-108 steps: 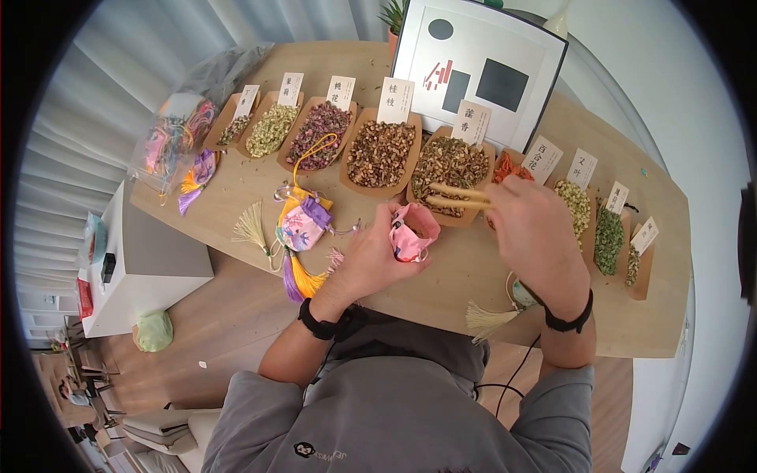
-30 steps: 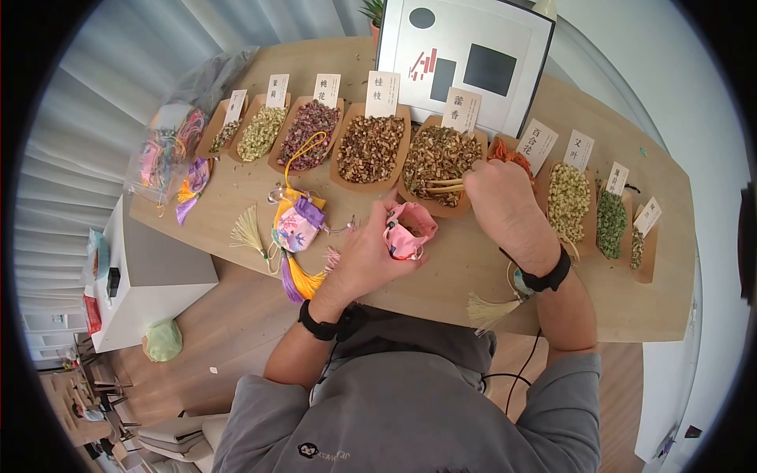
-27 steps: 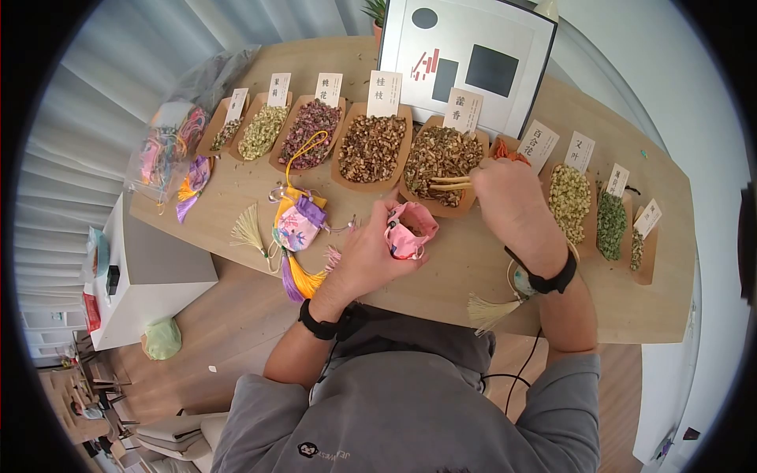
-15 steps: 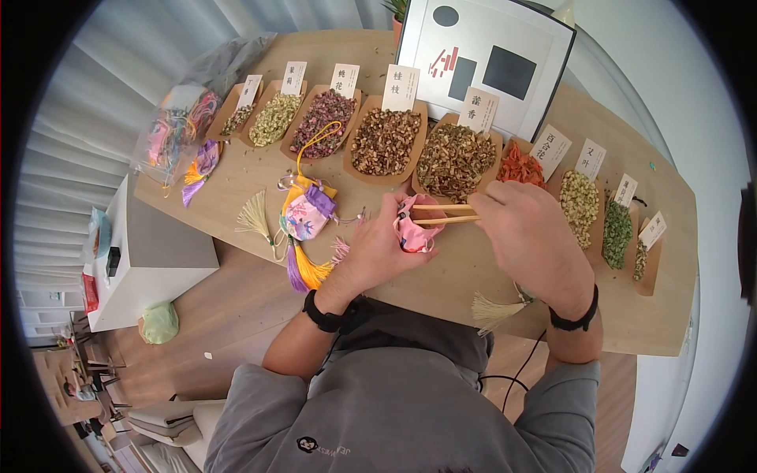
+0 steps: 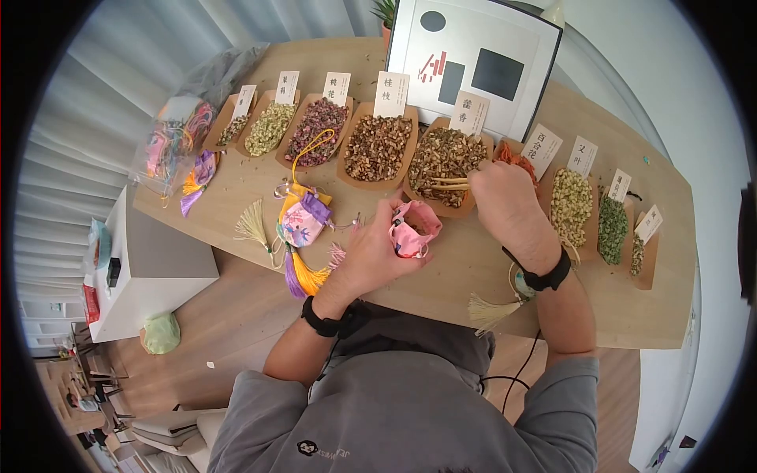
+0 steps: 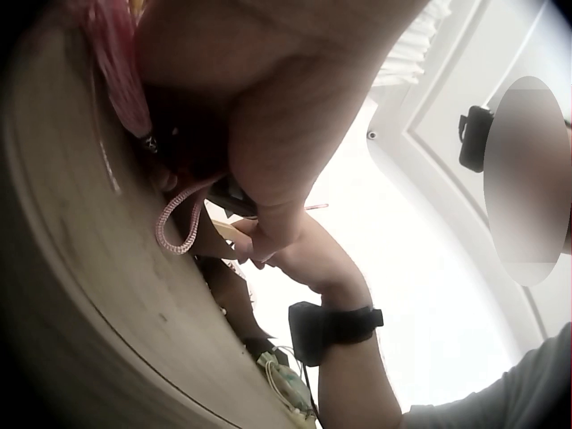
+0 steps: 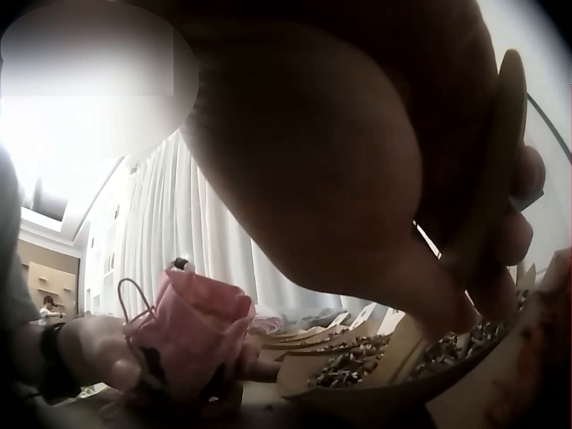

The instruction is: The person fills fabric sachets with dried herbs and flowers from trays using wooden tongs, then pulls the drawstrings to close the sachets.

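Note:
My left hand (image 5: 369,256) grips a small pink cloth pouch (image 5: 405,240) with its mouth open upward and some dark bits visible inside. In the right wrist view the pouch (image 7: 198,326) stands upright in that hand, with a cord loop at its side. My right hand (image 5: 514,211) holds wooden tongs (image 5: 449,184), their tips in the chopped brown-green herb (image 5: 451,156) of a brown paper tray (image 5: 441,206). The flat end of the tongs (image 7: 500,134) shows in the right wrist view. In the left wrist view my hand hides most of the pouch.
Several labelled trays of dried herbs and flowers, such as rosebuds (image 5: 317,130) and orange petals (image 5: 516,158), line the table. A tasselled sachet (image 5: 303,221) lies left of my left hand. Another tassel (image 5: 490,313) lies under my right forearm. A framed board (image 5: 473,63) stands behind.
Half a second ago the tongs' tips were at the pouch's mouth; now my right hand has brought them back into the brown-green herb. My left hand keeps holding the pouch in much the same place.

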The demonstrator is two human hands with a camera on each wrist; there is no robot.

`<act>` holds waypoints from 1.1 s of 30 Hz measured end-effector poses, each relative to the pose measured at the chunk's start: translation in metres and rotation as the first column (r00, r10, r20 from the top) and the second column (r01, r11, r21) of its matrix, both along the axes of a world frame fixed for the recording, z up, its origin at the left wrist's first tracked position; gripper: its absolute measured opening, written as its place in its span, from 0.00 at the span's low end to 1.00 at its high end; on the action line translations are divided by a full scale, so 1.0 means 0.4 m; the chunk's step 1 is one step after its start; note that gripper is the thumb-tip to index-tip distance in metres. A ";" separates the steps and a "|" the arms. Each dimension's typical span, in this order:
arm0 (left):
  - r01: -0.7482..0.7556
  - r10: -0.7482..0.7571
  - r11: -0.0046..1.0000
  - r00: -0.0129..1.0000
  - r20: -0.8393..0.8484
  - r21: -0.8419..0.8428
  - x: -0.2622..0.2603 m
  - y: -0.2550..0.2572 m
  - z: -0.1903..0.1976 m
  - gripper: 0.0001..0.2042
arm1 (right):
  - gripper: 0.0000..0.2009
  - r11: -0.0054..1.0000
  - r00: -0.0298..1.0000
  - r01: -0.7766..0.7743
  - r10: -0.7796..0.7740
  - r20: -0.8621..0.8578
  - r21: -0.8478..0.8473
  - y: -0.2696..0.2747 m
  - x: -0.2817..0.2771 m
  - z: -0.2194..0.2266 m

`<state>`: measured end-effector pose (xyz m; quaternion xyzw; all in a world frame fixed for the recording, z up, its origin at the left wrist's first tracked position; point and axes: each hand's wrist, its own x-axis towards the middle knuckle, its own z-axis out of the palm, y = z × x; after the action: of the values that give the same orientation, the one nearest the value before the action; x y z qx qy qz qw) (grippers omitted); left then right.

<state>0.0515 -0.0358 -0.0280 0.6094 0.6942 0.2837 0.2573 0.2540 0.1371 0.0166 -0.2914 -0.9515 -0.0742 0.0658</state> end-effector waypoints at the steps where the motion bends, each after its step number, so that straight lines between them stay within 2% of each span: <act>1: -0.002 0.002 1.000 1.000 0.002 0.001 0.000 0.000 -0.002 0.45 | 0.03 1.000 1.000 0.001 -0.001 0.010 0.005 0.000 -0.001 0.001; 3: -0.010 0.011 1.000 0.998 0.068 -0.011 -0.001 0.002 -0.009 0.45 | 0.03 1.000 1.000 -0.001 0.001 -0.015 0.010 0.000 0.003 0.009; 5: -0.014 0.014 1.000 0.998 0.067 -0.010 0.000 0.002 -0.002 0.45 | 0.03 1.000 0.999 -0.005 0.006 -0.040 0.014 -0.003 0.014 0.029; 7: -0.023 0.024 1.000 0.998 0.066 -0.009 0.001 0.003 0.005 0.45 | 0.04 0.992 0.991 0.029 -0.044 -0.130 -0.119 -0.014 0.033 0.075; 8: -0.015 0.017 1.000 0.994 0.109 -0.014 -0.001 0.004 0.008 0.45 | 0.04 0.993 0.991 0.021 -0.036 -0.128 -0.119 -0.024 0.040 0.099; 10: -0.014 0.017 1.000 0.988 0.153 -0.017 -0.002 0.005 0.008 0.45 | 0.05 0.993 0.966 -0.050 0.021 -0.256 -0.108 -0.052 0.055 0.148; 11: -0.019 0.020 1.000 0.993 0.120 -0.011 -0.001 0.006 0.006 0.45 | 0.05 0.993 0.967 -0.056 0.027 -0.255 -0.108 -0.070 0.059 0.172; 13: -0.026 0.026 1.000 0.996 0.088 -0.003 0.000 0.007 -0.010 0.44 | 0.05 0.965 0.958 -0.164 0.106 -0.268 -0.206 -0.106 0.057 0.205; 15: -0.029 0.019 0.997 0.991 0.135 0.071 0.001 0.008 -0.041 0.43 | 0.07 0.961 0.958 -0.198 0.148 -0.245 -0.194 -0.126 0.048 0.190; 17: -0.035 0.032 0.999 0.995 0.093 0.027 0.006 0.002 -0.007 0.43 | 0.08 0.956 0.958 -0.227 0.186 -0.220 -0.183 -0.129 0.047 0.184; 20: -0.038 0.039 0.999 0.999 0.036 -0.020 0.006 0.004 0.010 0.42 | 0.08 0.978 0.966 -0.141 0.102 -0.236 -0.153 -0.102 0.045 0.182; 22: -0.025 0.026 0.999 0.999 0.023 -0.042 0.007 0.002 0.004 0.41 | 0.07 0.995 0.958 0.059 -0.079 -0.275 -0.078 -0.063 0.035 0.145; 23: -0.026 0.027 0.999 0.998 0.063 -0.021 0.007 0.001 0.002 0.41 | 0.07 0.994 0.958 0.067 -0.087 -0.273 -0.083 -0.035 0.030 0.119; 25: -0.022 0.022 1.000 0.994 0.108 0.004 0.008 -0.003 -0.001 0.42 | 0.10 0.993 0.950 0.096 -0.069 -0.305 0.075 0.021 0.021 0.064; 28: -0.033 0.029 0.997 0.998 0.062 0.070 0.010 -0.005 -0.006 0.44 | 0.13 0.984 0.954 0.102 -0.056 -0.293 0.146 0.047 -0.008 0.016; 30: -0.025 0.013 0.998 0.980 0.199 0.058 0.006 -0.007 -0.017 0.48 | 0.14 0.981 0.958 0.070 -0.016 -0.286 0.180 0.050 -0.032 0.014; 31: -0.031 0.017 0.997 0.978 0.206 0.067 0.006 -0.008 -0.009 0.48 | 0.15 0.980 0.959 0.048 0.008 -0.285 0.191 0.047 -0.043 0.012; 33: -0.010 0.003 0.998 0.992 0.127 0.056 0.008 -0.013 0.015 0.51 | 0.14 0.978 0.974 0.018 0.030 -0.227 0.207 0.053 -0.064 0.008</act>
<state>0.0547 -0.0409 -0.0218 0.5948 0.6703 0.3421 0.2827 0.2283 0.1585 0.0199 -0.2865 -0.9255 -0.1389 0.2052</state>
